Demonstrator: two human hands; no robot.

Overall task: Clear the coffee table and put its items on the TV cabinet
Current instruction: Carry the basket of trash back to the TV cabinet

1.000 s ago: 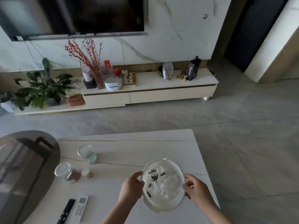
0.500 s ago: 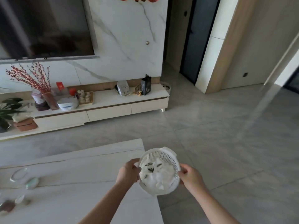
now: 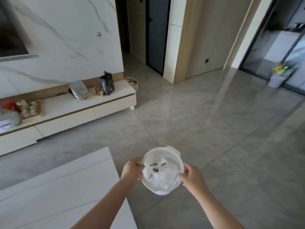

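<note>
I hold a white perforated plastic basket [image 3: 162,156] with both hands above the grey floor, just past the right edge of the coffee table [image 3: 62,184]. Crumpled white tissue and a few dark seed shells lie inside it. My left hand [image 3: 132,168] grips the basket's left rim. My right hand [image 3: 192,176] grips the right rim. The TV cabinet [image 3: 71,111] runs along the marble wall at the left, well ahead of the basket.
On the cabinet stand a black box [image 3: 107,84], a white pouch [image 3: 79,90], a wooden tray of small items [image 3: 30,109] and a white container [image 3: 9,119]. A woven basket [image 3: 132,82] sits past the cabinet's right end. A dark doorway [image 3: 156,33] lies ahead.
The view has swung right and the basket has moved off the table top to over the floor. The jars and remotes on the table have left the view. Both hands keep their grip.
</note>
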